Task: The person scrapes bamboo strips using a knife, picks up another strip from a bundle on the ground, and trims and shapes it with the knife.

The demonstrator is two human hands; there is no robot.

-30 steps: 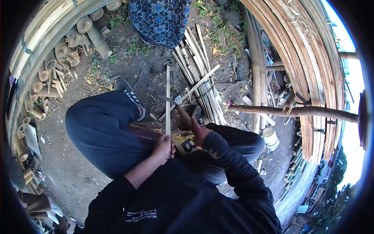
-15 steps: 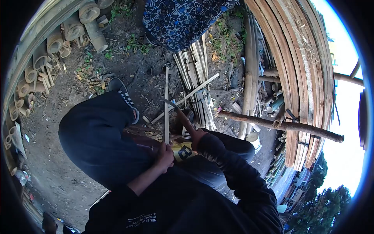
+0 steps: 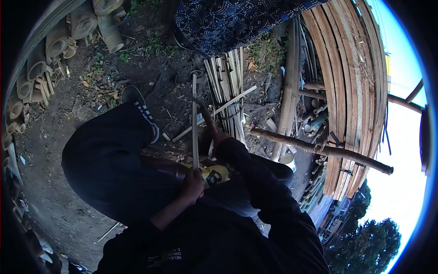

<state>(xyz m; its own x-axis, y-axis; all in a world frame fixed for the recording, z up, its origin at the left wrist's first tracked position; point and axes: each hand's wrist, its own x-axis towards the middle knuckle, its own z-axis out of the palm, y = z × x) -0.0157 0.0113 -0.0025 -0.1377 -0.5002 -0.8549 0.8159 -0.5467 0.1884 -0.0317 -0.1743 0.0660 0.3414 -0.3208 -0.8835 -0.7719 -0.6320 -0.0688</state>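
My left hand is closed around the lower end of a thin, pale bamboo strip, which points away from me over my lap. My right hand grips the brown handle of a knife. Its dark, slightly curved blade lies across the strip's upper part; whether it touches the strip is hard to tell. Under my left hand, a yellow wrapping with a black letter B rests on my lap. Just beyond the knife, a tied bundle of split bamboo strips lies on the ground.
Patterned dark blue cloth hangs at the top. Cut bamboo sections lie to the left. On the right are long stacked wooden slats, a rough pole sticking out toward me, and a white bucket.
My right hand has moved forward with the knife, so the blade now sits farther along the strip, nearer its far end. My left hand keeps its hold. The whole view has shifted slightly.
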